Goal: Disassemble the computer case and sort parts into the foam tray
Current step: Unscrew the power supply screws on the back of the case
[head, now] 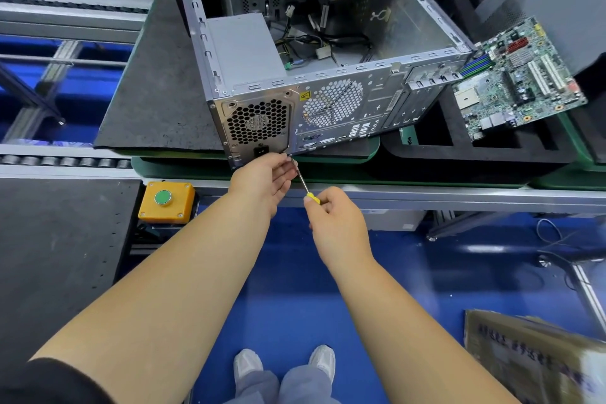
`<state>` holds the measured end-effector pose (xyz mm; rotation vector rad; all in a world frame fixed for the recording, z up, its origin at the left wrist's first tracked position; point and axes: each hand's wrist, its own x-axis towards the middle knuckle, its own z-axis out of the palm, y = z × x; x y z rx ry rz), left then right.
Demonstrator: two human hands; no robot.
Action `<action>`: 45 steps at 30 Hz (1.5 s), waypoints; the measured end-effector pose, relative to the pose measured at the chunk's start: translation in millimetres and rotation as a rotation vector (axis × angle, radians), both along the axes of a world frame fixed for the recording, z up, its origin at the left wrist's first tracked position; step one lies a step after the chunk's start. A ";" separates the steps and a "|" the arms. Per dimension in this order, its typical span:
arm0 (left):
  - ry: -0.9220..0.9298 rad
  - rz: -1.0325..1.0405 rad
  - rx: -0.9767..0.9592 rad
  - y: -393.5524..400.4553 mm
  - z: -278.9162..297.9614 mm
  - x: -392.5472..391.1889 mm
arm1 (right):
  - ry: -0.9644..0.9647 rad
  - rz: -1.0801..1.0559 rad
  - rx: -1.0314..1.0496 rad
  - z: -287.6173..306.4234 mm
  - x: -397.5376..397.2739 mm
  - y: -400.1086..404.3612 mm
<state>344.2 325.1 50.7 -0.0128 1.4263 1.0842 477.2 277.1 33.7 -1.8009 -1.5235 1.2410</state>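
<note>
The right hand (331,210) grips the screwdriver (303,182) handle; the left hand (265,179) pinches its shaft near the tip — the long axis slants up-left into the computer case (328,102) rear corner, just beyond the left hand.

Blue floor (288,289), glossy, with soft glare patches at right. Aluminium-profile conveyor frame (426,195) crosses the middle; roller track (65,161) at left. Dark perforated work surface (59,239) lower left, and beside it a yellow button box (166,202) with a green push-button. Grey mat (157,102) on green pallet (328,170). Loose cables (557,239) on floor at right. Cardboard sheet (537,361) lower right, blurred.
</note>
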 end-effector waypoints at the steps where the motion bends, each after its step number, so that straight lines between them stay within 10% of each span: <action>1: -0.010 0.005 0.003 -0.3 0.4 -0.2 | 0.000 0.001 0.003 0.5 -0.1 0.6; 33: -0.045 0.016 0.065 -3.4 -19.0 -5.3 | -0.043 0.037 -0.044 2.1 -8.1 12.1; 42: -0.056 0.034 0.112 -4.6 -24.6 -6.7 | 0.666 -0.152 -0.564 6.4 -10.3 20.6; 45: -0.053 0.028 0.112 -5.0 -24.4 -6.9 | 0.577 -0.118 -0.510 3.3 -7.7 21.3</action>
